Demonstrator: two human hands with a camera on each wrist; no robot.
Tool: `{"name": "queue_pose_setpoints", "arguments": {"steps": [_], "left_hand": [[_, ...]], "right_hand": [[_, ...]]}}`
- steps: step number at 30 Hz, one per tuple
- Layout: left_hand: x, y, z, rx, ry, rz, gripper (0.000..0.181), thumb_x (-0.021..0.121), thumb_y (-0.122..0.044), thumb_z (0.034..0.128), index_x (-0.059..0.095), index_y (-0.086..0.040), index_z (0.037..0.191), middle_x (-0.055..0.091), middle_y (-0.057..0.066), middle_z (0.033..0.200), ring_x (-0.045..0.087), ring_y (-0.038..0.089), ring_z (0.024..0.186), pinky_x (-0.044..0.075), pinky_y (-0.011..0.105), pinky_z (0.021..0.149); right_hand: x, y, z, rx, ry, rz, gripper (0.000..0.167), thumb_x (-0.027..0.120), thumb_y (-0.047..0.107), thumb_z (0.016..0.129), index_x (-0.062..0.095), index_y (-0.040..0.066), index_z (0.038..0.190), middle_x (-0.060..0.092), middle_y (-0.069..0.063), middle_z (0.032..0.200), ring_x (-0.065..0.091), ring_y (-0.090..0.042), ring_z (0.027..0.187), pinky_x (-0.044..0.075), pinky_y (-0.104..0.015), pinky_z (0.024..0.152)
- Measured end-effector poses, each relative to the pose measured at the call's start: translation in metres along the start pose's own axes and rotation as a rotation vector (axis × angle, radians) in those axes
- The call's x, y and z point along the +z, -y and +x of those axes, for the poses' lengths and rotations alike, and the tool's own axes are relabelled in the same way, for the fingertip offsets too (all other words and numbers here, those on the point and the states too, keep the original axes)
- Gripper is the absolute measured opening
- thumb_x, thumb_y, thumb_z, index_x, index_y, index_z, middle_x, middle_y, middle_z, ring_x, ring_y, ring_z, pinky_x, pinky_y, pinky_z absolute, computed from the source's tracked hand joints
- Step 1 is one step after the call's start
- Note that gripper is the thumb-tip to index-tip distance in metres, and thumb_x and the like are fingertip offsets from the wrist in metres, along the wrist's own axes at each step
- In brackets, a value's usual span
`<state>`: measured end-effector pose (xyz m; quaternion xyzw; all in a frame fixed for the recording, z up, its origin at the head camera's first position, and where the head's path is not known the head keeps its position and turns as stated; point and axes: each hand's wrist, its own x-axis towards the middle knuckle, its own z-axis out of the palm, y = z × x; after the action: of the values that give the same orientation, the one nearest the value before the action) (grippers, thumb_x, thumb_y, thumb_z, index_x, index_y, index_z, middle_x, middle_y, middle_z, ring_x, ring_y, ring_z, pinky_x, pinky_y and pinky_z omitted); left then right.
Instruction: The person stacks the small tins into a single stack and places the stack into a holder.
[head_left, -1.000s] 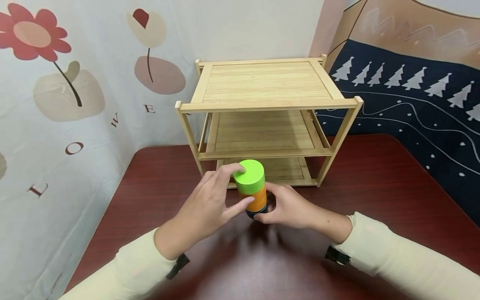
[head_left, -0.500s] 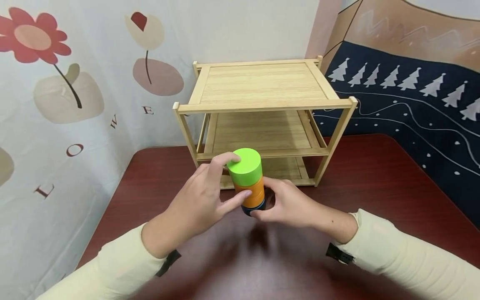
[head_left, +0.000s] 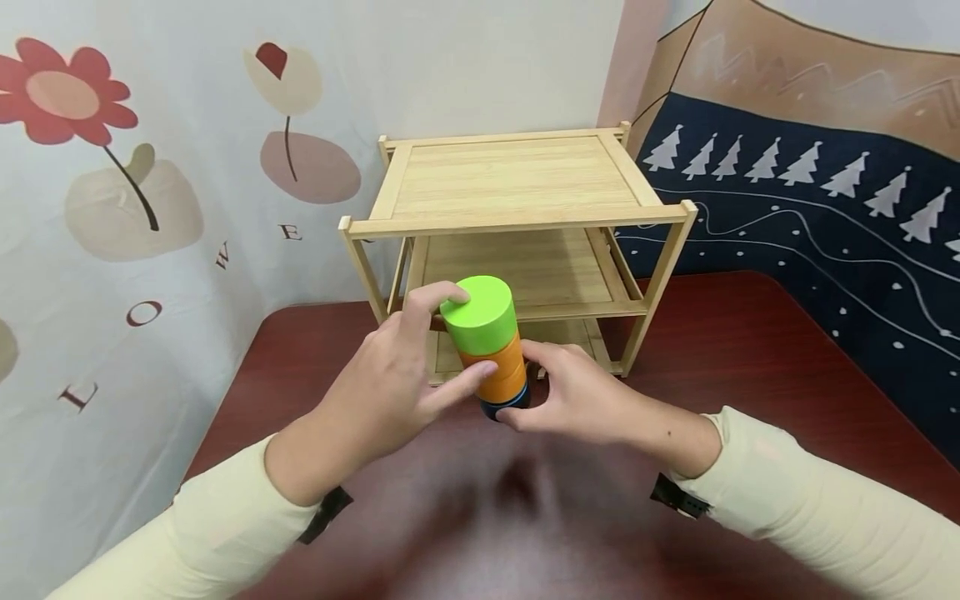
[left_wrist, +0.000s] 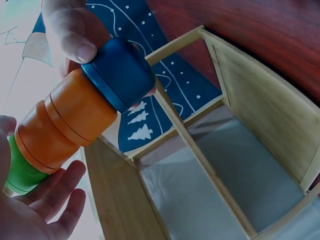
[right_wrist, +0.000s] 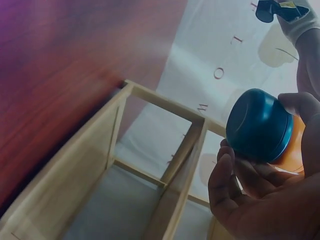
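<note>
A cylindrical container [head_left: 495, 367] with a green top, an orange grooved body and a dark blue base is held above the table, tilted slightly left. My left hand [head_left: 382, 375] holds its upper part, forefinger bent onto the green top and thumb against the orange side. Around the blue base [right_wrist: 257, 125], the thumb and fingers of my right hand [head_left: 581, 396] grip from the right. The left wrist view shows the container [left_wrist: 75, 110] lengthwise between the left hand [left_wrist: 40, 210] and the right hand [left_wrist: 75, 30].
Behind the hands a three-tier wooden shelf [head_left: 517, 179] stands on the dark red table [head_left: 750, 350]. A flower-printed cloth [head_left: 187, 125] hangs at left and back; a navy tree-printed cloth [head_left: 810, 208] hangs at right. Black straps [head_left: 678, 496] show at both sleeves.
Both hands have raised the container off the table and brought it slightly left and nearer the camera. It leans more than before. The grip looks unchanged; the head view has shifted slightly.
</note>
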<state>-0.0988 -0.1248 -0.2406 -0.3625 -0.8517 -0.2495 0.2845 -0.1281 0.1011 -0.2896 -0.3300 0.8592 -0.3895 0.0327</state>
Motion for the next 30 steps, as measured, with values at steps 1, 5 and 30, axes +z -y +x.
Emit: {"name": "queue_pose_setpoints", "arguments": {"steps": [1, 5, 30], "left_hand": [[-0.001, 0.0, 0.002, -0.007, 0.002, -0.006, 0.069, 0.083, -0.026, 0.083, 0.037, -0.006, 0.13, 0.065, 0.01, 0.115, 0.062, 0.021, 0.079, 0.053, 0.034, 0.073], [-0.006, -0.001, 0.01, -0.024, 0.002, -0.016, 0.065, 0.08, -0.028, 0.0857, 0.037, -0.008, 0.13, 0.065, 0.01, 0.115, 0.064, 0.023, 0.085, 0.054, 0.037, 0.076], [-0.038, 0.004, 0.06, -0.096, -0.021, -0.065, 0.058, 0.07, -0.029, 0.0929, 0.032, -0.004, 0.128, 0.066, 0.007, 0.097, 0.063, 0.015, 0.079, 0.044, 0.034, 0.077]], "right_hand": [[-0.002, 0.001, 0.0, -0.001, -0.002, -0.003, 0.046, 0.084, 0.026, 0.078, 0.063, 0.017, 0.118, 0.072, 0.007, 0.1, 0.068, -0.008, 0.087, 0.056, -0.027, 0.078], [-0.009, 0.005, 0.003, -0.014, -0.027, -0.018, 0.046, 0.085, 0.028, 0.077, 0.064, 0.017, 0.117, 0.072, 0.007, 0.099, 0.067, -0.007, 0.086, 0.056, -0.029, 0.077], [-0.054, 0.031, 0.025, -0.019, -0.089, -0.141, 0.049, 0.085, 0.038, 0.079, 0.064, 0.015, 0.116, 0.07, 0.003, 0.095, 0.064, -0.016, 0.08, 0.052, -0.032, 0.071]]}}
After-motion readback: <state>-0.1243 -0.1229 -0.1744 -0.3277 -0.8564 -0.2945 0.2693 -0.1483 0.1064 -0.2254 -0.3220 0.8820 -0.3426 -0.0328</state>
